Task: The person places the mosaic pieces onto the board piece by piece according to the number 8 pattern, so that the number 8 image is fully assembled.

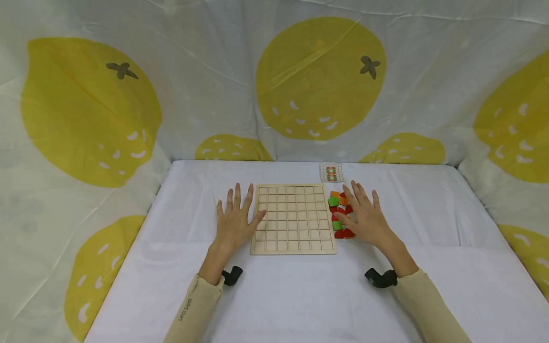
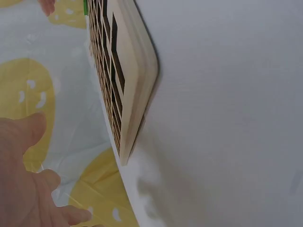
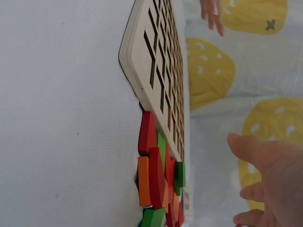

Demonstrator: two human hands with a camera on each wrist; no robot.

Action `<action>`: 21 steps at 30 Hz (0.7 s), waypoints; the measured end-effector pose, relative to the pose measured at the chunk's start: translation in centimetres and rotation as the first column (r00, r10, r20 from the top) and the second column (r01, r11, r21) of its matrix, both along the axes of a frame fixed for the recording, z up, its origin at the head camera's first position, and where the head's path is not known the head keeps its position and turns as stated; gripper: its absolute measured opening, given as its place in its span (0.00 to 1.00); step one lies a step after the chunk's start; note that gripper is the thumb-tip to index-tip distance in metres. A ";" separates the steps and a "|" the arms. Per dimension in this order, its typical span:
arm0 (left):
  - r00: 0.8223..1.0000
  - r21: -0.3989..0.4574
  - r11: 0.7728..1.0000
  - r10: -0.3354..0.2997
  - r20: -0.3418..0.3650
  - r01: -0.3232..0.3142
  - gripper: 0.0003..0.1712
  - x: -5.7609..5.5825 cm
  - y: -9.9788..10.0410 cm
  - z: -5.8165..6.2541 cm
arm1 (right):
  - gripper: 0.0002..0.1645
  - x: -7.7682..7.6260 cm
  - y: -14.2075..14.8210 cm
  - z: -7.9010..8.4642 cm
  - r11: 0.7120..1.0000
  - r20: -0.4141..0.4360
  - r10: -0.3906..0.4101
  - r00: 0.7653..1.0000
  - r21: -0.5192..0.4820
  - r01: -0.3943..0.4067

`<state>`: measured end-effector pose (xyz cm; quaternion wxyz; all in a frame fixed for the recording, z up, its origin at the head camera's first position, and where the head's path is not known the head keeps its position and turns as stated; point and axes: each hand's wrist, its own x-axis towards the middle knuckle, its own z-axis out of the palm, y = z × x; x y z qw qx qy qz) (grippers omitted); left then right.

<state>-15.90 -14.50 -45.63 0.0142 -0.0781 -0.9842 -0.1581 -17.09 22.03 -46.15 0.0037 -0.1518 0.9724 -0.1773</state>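
A square wooden grid board (image 1: 296, 254) lies flat on the white table. Fingers spread, my left hand (image 1: 233, 221) hovers at the board's left edge, its thumb overlapping the rim in the head view. Over on the right, my right hand (image 1: 364, 216) is spread above a pile of small coloured blocks (image 1: 337, 225), partly covering them. These blocks are red, orange and green; in the right wrist view a red block (image 3: 157, 177) and an orange block (image 3: 143, 180) lie beside the board (image 3: 137, 71). Neither hand holds anything.
A small card (image 1: 331, 172) with a coloured grid pattern lies behind the board, toward the right. A lemon-print cloth (image 1: 223, 71) hangs behind and around the white table (image 1: 296, 295). Dark wrist mounts (image 1: 381, 278) sit at both wrists.
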 end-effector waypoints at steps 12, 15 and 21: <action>0.999 -0.072 0.997 -0.029 -0.032 0.027 0.50 -0.5 -0.1 -0.9 | 0.46 -0.5 0.6 -0.4 0.999 -0.012 -0.003 1.000 -0.044 0.002; 0.999 -0.079 0.996 -0.032 -0.018 0.031 0.49 -0.6 -0.2 -1.0 | 0.44 -0.8 0.6 -0.6 0.999 -0.027 -0.004 1.000 -0.054 0.002; 0.996 -0.028 0.999 -0.036 0.082 0.039 0.47 -0.3 -0.4 -0.8 | 0.40 -1.2 0.9 -1.1 0.996 -0.040 -0.024 0.999 -0.091 0.020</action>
